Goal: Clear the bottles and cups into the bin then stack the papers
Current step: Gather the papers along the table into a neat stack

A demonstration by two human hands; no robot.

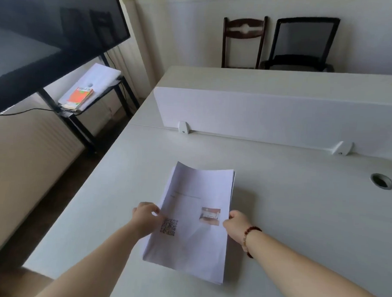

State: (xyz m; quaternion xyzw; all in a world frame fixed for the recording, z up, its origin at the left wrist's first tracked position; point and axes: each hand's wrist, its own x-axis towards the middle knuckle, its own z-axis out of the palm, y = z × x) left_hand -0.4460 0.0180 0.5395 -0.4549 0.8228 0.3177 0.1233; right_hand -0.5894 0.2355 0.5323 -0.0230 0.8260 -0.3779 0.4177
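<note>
Squarely between the hands point(146, 218) point(236, 225), papers point(195, 188).

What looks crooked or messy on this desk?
The paper stack lies slightly askew on the desk, its far left corner curling up. The left hand and right hand grip its sides.

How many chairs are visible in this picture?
2. A dark wooden chair stands at the far wall beyond the desk; a black mesh chair to its right. Others may be hidden.
</note>
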